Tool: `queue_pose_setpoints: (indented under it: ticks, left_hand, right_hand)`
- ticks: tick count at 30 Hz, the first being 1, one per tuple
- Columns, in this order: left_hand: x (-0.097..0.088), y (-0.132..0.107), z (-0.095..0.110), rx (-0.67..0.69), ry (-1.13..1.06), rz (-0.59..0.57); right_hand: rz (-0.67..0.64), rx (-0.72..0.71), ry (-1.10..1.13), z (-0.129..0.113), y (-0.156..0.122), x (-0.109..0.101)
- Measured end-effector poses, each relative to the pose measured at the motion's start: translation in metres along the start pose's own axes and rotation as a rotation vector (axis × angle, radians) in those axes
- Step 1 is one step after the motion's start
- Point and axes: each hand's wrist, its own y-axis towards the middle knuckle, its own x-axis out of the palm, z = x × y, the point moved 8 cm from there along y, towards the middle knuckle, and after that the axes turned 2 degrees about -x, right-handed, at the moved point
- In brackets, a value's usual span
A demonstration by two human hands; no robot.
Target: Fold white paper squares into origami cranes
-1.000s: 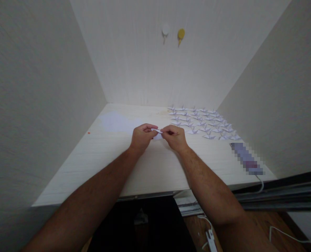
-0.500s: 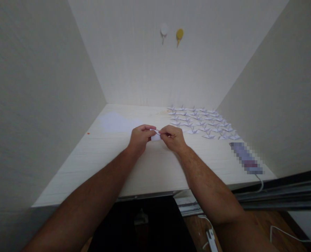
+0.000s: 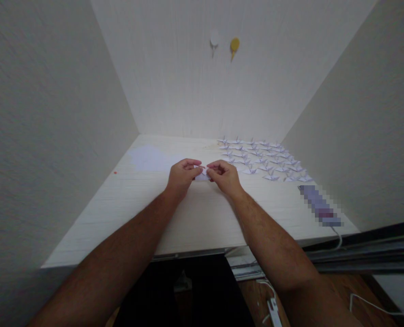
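Above the middle of the white table (image 3: 120, 218), a small folded piece of white paper (image 3: 202, 176) is held between both hands. My left hand (image 3: 183, 176) pinches its left side between thumb and fingers. My right hand (image 3: 225, 176) pinches the right side, with the thumb on the paper's near face. The fingertips hide part of the paper's top edge and its folds. Several rows of folded white paper cranes (image 3: 263, 160) stand beyond and to the right of my right hand. White paper (image 3: 150, 158) lies flat on the table, beyond my left hand.
A phone-like object (image 3: 319, 206), blurred out, lies at the right table edge with a white cable (image 3: 340, 240). Walls enclose the table at left, back and right. A white hook (image 3: 214, 40) and a yellow hook (image 3: 235, 44) hang on the back wall. A power strip (image 3: 274, 312) lies below.
The paper has tilted and shows less of its near face. My fingers have lifted slightly at its top edge, while both hands stay in nearly the same place.
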Motion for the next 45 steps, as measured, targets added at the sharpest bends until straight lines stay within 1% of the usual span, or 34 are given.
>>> queue_pose_setpoints:
  ticks: [3, 7, 16, 23, 27, 32, 35, 37, 41, 45]
  left_hand:
    - [0.0, -0.001, 0.007, 0.084, 0.039, -0.006]
    - [0.001, -0.001, 0.01, 0.131, 0.072, -0.024]
    - [0.0, 0.0, 0.006, 0.11, 0.033, -0.023]
    - [0.003, -0.002, 0.01, 0.112, 0.106, -0.045]
    - [0.002, 0.0, 0.008, 0.105, 0.081, -0.041]
    - [0.002, 0.002, 0.002, 0.055, 0.019, -0.064]
    - [0.003, 0.003, -0.003, -0.011, 0.014, -0.089]
    - [0.003, 0.003, -0.006, -0.041, 0.018, -0.087]
    - [0.002, 0.004, -0.002, 0.006, 0.071, -0.079]
    - [0.004, 0.002, 0.0, 0.039, 0.133, -0.111]
  right_hand:
    - [-0.041, 0.144, 0.105, 0.009, 0.0, 0.005]
    - [-0.061, 0.2, 0.142, 0.01, 0.0, 0.007]
    - [-0.068, 0.161, 0.146, 0.006, 0.0, 0.008]
    - [-0.062, 0.145, 0.109, 0.004, 0.0, 0.007]
    - [-0.063, 0.128, 0.097, 0.003, 0.0, 0.007]
    - [-0.065, 0.096, 0.067, 0.0, 0.0, 0.005]
    - [-0.036, 0.061, 0.046, 0.0, 0.001, 0.002]
    - [-0.012, 0.036, 0.037, 0.0, 0.001, 0.0]
    - [-0.011, 0.024, 0.026, 0.001, 0.001, 0.0]
    - [-0.018, 0.029, -0.015, 0.001, 0.001, 0.001]
